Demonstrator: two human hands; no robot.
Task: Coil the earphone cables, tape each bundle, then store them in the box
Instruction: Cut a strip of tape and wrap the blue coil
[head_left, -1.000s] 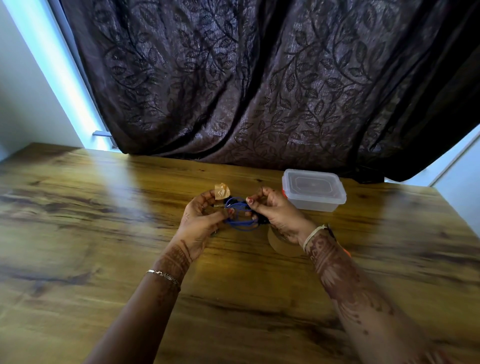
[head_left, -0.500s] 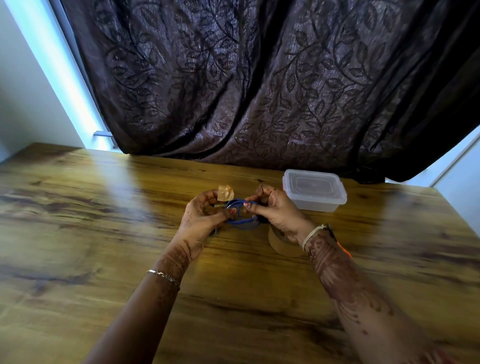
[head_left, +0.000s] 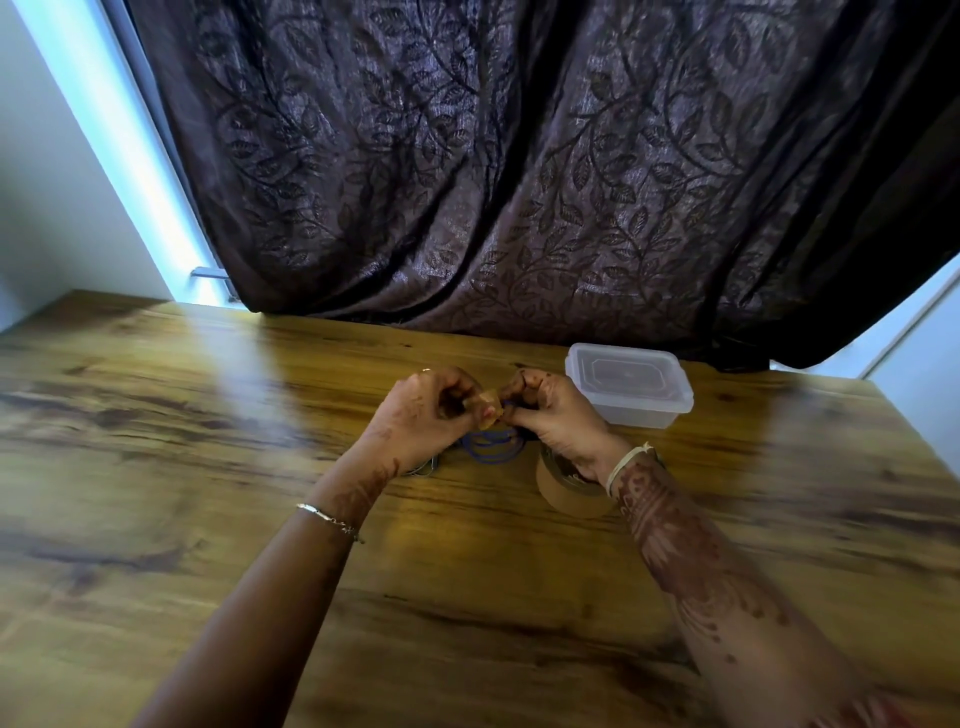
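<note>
A coiled blue earphone cable (head_left: 491, 447) hangs between my two hands above the wooden table (head_left: 208, 415). My left hand (head_left: 421, 415) pinches a short piece of brown tape (head_left: 488, 402) against the top of the coil. My right hand (head_left: 556, 421) grips the coil from the right, its fingers meeting the tape. A roll of brown tape (head_left: 569, 493) stands on the table under my right wrist. The clear plastic box (head_left: 628, 384) with its lid on sits just behind my right hand.
A dark leaf-patterned curtain (head_left: 519, 182) hangs along the table's far edge. Something metallic and thin (head_left: 423, 470) shows under my left wrist; I cannot tell what it is. Bare wood stretches to the left and toward me.
The tape piece, held upright above the coil by my left hand before, has come down onto the cable. Both hands have closed in together over the coil's top.
</note>
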